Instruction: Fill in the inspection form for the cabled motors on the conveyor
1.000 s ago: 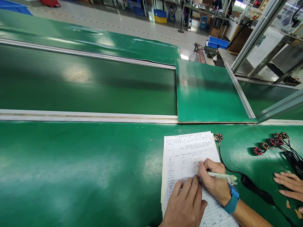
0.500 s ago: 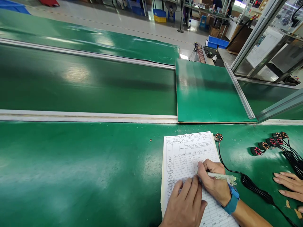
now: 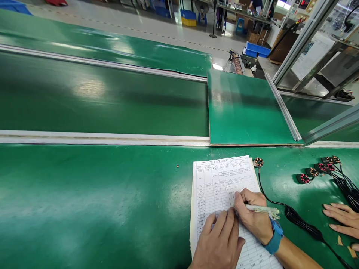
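A stack of paper with a printed form (image 3: 209,201) on top lies on the green bench. My left hand (image 3: 220,239) rests flat on the form, its fingers stretched toward the handwritten lines. My right hand (image 3: 254,215) grips a pale pen (image 3: 262,209), its tip hidden by the fingers at the writing. A blue watch band (image 3: 274,237) circles my right wrist. Just beyond the form's upper right corner sits a small round part with a ring of dots (image 3: 258,162), and its black cable (image 3: 297,218) runs down to the right, bundled partway.
Several similar round parts (image 3: 312,172) with bundled cables lie at the right. Another person's hand (image 3: 342,220) rests below them, near torn tan scraps (image 3: 340,241). Behind the bench runs a sunken green belt (image 3: 126,101), partly covered by a green board (image 3: 252,108). Metal frame posts (image 3: 305,41) stand right.
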`<state>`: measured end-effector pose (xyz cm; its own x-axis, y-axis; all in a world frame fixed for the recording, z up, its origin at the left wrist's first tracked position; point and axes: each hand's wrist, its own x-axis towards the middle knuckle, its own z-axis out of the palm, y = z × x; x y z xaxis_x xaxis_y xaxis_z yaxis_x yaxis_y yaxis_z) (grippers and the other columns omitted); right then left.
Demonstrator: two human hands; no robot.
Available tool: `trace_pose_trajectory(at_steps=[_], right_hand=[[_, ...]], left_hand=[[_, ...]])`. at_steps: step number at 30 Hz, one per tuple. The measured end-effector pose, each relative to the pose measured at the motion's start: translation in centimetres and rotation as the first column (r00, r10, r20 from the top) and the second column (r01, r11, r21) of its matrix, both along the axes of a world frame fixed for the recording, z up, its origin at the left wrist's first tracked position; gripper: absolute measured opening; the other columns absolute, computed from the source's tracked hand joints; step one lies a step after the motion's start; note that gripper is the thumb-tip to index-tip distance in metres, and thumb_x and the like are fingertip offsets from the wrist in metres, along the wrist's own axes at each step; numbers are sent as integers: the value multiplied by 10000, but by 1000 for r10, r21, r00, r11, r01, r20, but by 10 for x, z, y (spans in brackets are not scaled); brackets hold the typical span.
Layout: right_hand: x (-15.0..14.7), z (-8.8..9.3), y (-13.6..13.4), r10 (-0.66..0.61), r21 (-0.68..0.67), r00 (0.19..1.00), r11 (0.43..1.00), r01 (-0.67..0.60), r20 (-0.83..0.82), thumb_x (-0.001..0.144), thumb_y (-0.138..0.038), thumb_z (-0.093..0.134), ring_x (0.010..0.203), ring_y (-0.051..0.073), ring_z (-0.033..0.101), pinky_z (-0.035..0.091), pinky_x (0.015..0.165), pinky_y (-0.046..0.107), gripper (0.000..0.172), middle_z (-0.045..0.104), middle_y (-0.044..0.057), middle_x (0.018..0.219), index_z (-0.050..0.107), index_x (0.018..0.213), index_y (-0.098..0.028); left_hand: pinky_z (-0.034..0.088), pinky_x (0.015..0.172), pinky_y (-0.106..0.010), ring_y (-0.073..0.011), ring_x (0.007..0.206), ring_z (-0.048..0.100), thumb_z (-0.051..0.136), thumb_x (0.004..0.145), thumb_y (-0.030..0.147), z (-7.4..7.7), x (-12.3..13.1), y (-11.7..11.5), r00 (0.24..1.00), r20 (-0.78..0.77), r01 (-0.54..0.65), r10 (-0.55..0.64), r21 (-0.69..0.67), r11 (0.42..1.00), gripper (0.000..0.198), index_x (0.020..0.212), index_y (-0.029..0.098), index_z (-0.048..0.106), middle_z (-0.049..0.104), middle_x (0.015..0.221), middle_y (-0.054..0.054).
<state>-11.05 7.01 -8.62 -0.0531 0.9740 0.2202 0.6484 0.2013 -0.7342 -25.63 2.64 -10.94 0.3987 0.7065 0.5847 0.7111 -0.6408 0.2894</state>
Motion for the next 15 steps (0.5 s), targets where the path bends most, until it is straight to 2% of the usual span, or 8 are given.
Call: trace_pose_trajectory(at_steps=[7,15], right_hand=[[6,-1,0,-80,28,996,996,81,-40,1017,-304,527,467,65,327,283,512,230,476,308,-80,524,334,595,-195],[5,-3,3,-65,-24,997,998,64,-35,1022,-325,508,458,67,328,288,518,242,485,299,-78,521,321,593,-199]], left_hand=[[386,903,-425,-250,996,617,408,1031,298,-3,-1,0,1000,9,6,-7,25,1000,368,1031,105,721,754,1091,-106],[399,951,-415,-250,1073,622,428,1025,278,-1,-1,-2,1000,23,18,-18,-1,1000,339,1063,107,717,750,1136,-103]])
